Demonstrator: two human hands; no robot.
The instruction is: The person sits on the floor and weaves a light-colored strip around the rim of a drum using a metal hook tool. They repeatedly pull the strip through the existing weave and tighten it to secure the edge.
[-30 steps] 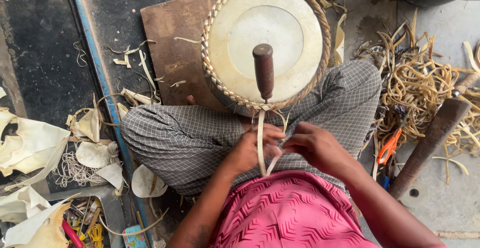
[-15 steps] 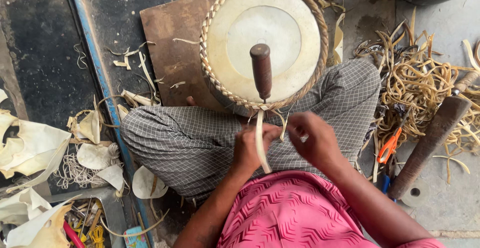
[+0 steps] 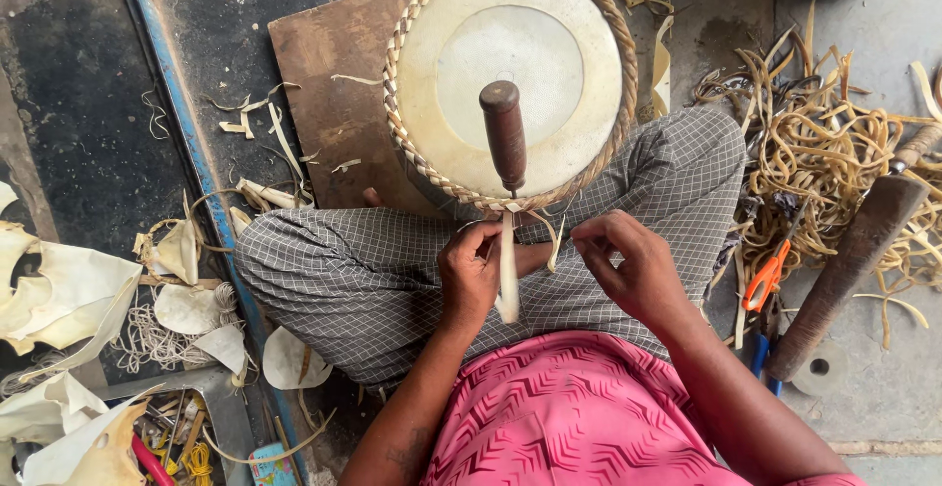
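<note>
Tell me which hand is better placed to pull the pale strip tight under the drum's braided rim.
Left, probably. The left hand already grips the pale strip just below the braided rim. The right hand pinches only a thinner strand beside it.

Pink top (image 3: 569, 412) at near centre, patterned all over with darker pink zigzag chevrons; cut short, since both forearms are bare below it. Lower garment (image 3: 363, 280) is a grey wrap cloth in a fine white grid check, draped in soft folds over both legs from left to right. Left hand (image 3: 469, 275) and right hand (image 3: 638, 270) are bare: no gloves, rings, watch or bands visible.
</note>
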